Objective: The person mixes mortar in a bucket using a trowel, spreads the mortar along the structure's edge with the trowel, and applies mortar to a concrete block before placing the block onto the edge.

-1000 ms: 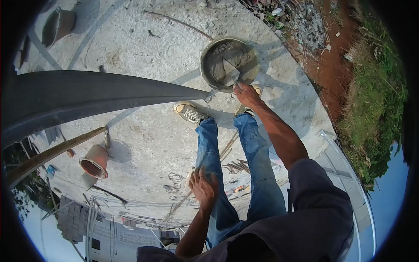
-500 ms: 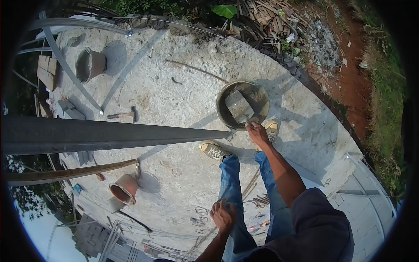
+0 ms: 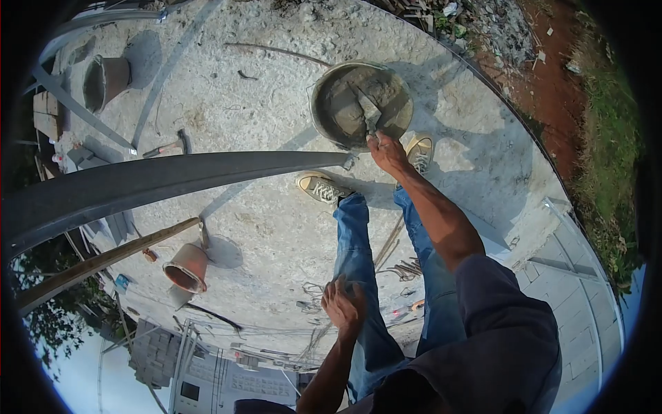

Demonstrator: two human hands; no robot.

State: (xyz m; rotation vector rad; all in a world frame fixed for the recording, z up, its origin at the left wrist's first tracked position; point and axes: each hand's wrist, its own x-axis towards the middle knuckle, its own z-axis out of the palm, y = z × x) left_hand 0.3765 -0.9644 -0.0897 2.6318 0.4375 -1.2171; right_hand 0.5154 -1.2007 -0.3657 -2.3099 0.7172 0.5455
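Note:
A round bucket with wet grey mortar in it stands on the concrete just ahead of my shoes. My right hand is closed round the handle of a trowel at the bucket's near rim. The trowel's blade is inside the bucket, against the mortar. My left hand rests near my left knee, its fingers apart and nothing in them.
A grey metal beam reaches in from the left to near my left shoe. Below it are a wooden plank and a reddish bucket. Another bucket and a hammer lie upper left. The slab's edge drops off at right.
The trowel's blade, broad and flat over the mortar half a second ago, now appears narrower and turned. The whole view has shifted as my head moved. My left hand stays by the knee.

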